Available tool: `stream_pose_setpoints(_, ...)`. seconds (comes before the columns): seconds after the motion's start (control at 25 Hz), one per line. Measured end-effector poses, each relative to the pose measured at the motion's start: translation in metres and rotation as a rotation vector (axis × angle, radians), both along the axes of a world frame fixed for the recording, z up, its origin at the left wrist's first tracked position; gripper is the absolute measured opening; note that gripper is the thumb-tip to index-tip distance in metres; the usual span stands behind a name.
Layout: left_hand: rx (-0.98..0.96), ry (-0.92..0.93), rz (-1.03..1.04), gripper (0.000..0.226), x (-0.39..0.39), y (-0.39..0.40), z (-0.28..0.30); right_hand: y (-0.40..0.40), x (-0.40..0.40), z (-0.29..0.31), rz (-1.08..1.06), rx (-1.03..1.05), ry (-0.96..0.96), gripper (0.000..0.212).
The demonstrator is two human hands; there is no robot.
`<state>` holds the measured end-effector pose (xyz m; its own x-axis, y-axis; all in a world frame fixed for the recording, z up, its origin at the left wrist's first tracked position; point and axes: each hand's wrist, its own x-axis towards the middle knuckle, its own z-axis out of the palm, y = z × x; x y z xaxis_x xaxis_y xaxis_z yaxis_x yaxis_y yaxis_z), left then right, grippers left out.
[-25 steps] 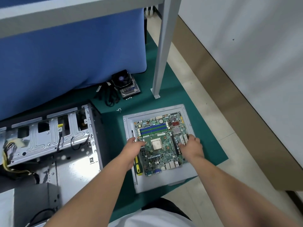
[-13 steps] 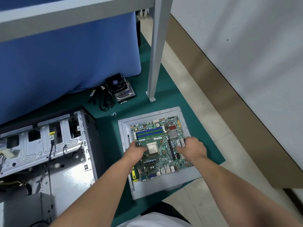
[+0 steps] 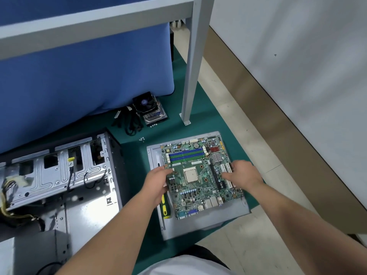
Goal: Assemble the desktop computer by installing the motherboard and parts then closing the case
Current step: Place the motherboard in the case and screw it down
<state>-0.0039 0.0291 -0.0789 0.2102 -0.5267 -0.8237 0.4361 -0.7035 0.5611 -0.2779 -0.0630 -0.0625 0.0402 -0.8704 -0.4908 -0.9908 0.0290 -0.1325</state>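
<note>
Covering pale floor tiles (image 3: 264, 245), green mat (image 3: 135, 147).

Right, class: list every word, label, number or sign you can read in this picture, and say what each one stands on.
Nothing here reads clearly.
Motherboard: a white sticker below the memory slots and fine white printing, too small and blurred to read.
Case: a small black-and-white mark on its edge, blurred.
Cooler: a round badge on the fan hub, unreadable.
Screwdriver: no lettering can be made out.

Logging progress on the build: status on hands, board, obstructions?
Left hand and right hand grip motherboard by its side edges, over grey side panel. Open case to the left. Screwdriver beside the board.
</note>
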Motion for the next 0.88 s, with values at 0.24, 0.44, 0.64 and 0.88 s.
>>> stream_pose_setpoints(0.24,-0.162,0.184,0.019,0.077,0.027,0.028,0.031,-0.006,0.039,0.037,0.094,-0.034,-0.082,0.040)
stream_pose_setpoints(0.44,-0.188,0.122,0.021,0.076,0.073,0.067,0.068,0.019,0.097,0.062,0.115,-0.075,-0.143,0.044)
stream_pose_setpoints(0.64,-0.252,0.313,0.110,0.035,0.149,0.133,0.094,0.071,0.177,0.094,0.177,-0.166,-0.189,0.044)
stream_pose_setpoints(0.88,-0.223,0.236,0.155,0.058,0.225,0.215,0.092,0.146,0.263,0.112,0.220,-0.213,-0.284,0.062)
